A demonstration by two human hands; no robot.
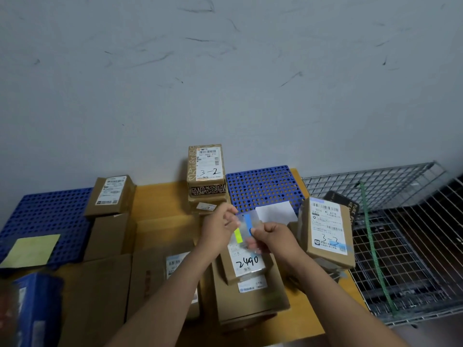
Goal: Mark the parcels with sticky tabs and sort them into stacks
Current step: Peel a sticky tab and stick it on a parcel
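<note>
My left hand (218,227) pinches the top left edge of a clear sheet of sticky tabs (246,227) with a blue and a yellow-green strip on it. My right hand (271,237) pinches the same sheet at its right side, at the blue strip. Below the hands lies a small brown parcel marked "2490" (246,265) on top of a larger box (250,299). A parcel marked "3-3" (328,232) with a blue tab stands tilted on a stack at the right. A parcel marked "3-2" (206,165) tops a stack at the back.
More brown boxes (110,196) stand at the left on the wooden table (155,199). Blue perforated mats (265,187) lie at the back right and left. A yellow note (31,250) rests on the left mat. A wire cage (400,246) stands at the right.
</note>
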